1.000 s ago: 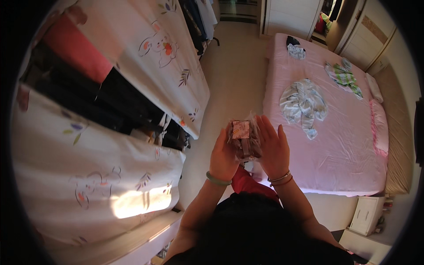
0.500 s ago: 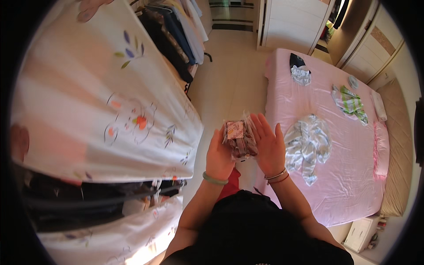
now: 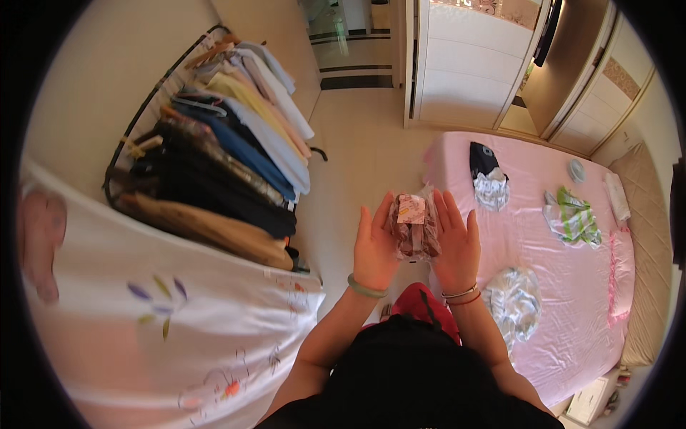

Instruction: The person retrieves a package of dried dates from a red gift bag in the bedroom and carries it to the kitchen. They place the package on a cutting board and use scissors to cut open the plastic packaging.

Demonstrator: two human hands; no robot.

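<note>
A clear-wrapped packet with dark brown contents lies between the person's two hands, in view against the left edge of the bed. A pale label with a pink print sits on its top end. The grip is wide open on both sides: the left hand and the right hand have palms turned up and fingers straight, bearing the packet between them without curling round it. A green bangle circles the left wrist; thin bands circle the right.

On the bed's near part lies a crumpled pale garment; toward its far end, a black cloth item touches a white cloth. Toward the bed's right side are a green-striped cloth and a pink pillow. Left of the bed, well apart, stand a rack of hanging clothes and a printed white curtain. Beyond the bed's far end is a wardrobe.
</note>
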